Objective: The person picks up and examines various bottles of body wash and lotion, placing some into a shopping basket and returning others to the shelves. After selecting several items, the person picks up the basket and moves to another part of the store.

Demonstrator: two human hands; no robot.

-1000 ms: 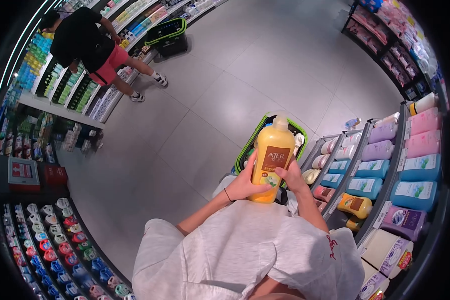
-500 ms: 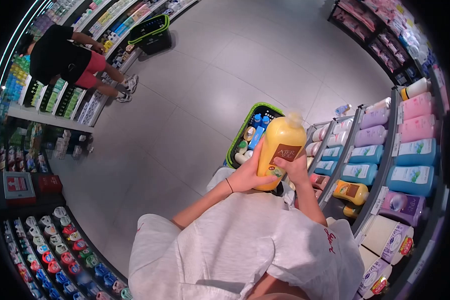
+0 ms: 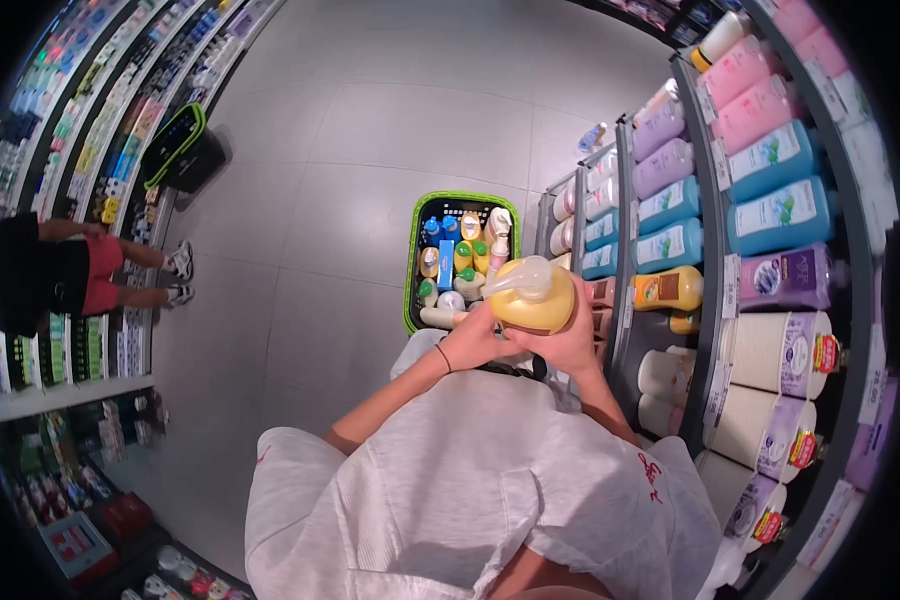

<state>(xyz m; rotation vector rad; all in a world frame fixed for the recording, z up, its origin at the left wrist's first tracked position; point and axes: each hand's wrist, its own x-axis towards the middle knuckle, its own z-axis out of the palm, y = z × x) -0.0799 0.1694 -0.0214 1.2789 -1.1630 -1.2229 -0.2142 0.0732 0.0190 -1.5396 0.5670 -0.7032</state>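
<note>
A yellow pump bottle [image 3: 552,306] stands almost upright in front of my chest, its pale pump head pointing toward my face. My left hand [image 3: 473,341] wraps its left side and my right hand [image 3: 567,346] its right side, with the thumbs meeting in front. Most of the label is out of sight. Just beyond my left hand, the green-rimmed shopping basket [image 3: 410,255] holds several bottles and a blue box [image 3: 446,266].
Shelves on the right carry blue bottles [image 3: 770,218], yellow bottles [image 3: 668,290], a purple bottle [image 3: 785,278] and toilet-roll-like packs [image 3: 765,355]. On the left, a person [image 3: 65,270] in a black top stands at other shelves near a second basket [image 3: 175,150].
The bottle has tipped from label-up to nearly upright, pump toward me. My view has turned, so the shopping basket shows more fully and the other person appears lower and further left.
</note>
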